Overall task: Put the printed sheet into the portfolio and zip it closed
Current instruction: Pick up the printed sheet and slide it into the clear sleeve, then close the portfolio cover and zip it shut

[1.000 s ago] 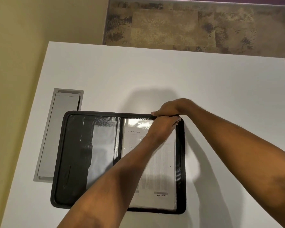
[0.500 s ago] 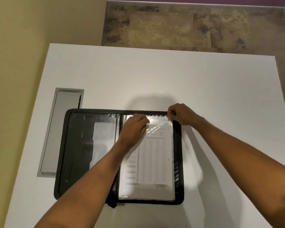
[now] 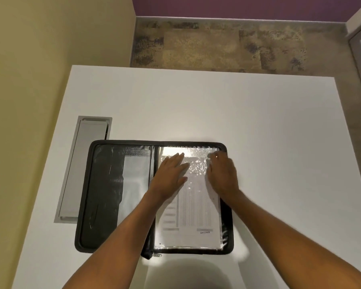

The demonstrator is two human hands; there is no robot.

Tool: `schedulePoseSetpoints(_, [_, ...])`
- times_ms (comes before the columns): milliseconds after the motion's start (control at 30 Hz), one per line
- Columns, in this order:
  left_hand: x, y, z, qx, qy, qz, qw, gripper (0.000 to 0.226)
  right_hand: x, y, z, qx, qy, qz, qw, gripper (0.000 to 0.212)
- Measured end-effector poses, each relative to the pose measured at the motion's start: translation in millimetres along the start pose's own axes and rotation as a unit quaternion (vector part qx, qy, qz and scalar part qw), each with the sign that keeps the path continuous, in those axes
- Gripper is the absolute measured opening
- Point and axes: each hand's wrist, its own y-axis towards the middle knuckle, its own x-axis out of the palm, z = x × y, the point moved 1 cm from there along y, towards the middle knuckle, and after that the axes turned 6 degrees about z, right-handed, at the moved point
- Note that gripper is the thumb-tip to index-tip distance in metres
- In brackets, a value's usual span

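From your head camera, the portfolio point(image 3: 104, 195) lies open and flat on the white table point(image 3: 258, 142), its left half partly over a grey hatch point(image 3: 79, 170) set in the tabletop; the sheet point(image 3: 193, 207) sits in the right half under a glossy clear sleeve point(image 3: 196, 165), printed side up, with a small label near its lower right corner. Your left hand point(image 3: 169, 177) lies palm down on the sleeve's upper left part, fingers straight and close together, gripping nothing; your right hand point(image 3: 222, 174) lies flat on the upper right part, fingers extended and slightly blurred, also holding nothing. The zip pull point(image 3: 157, 255) rests at the bottom of the spine; the portfolio is unzipped.
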Motion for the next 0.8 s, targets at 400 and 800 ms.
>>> schedulePoseSetpoints(400, [-63.1, -146.2, -93.5, -0.452, 0.038, 0.175, 0.874, 0.059, 28.8, -182.8, -42.2, 0.021, -0.056, -0.177, 0.982, 0.091])
schedulePoseSetpoints(800, [-75.9, -172.7, -116.9, -0.556, 0.013, 0.133, 0.82, 0.055, 27.0, -209.0, -34.9, 0.06, -0.077, -0.146, 0.985, 0.088])
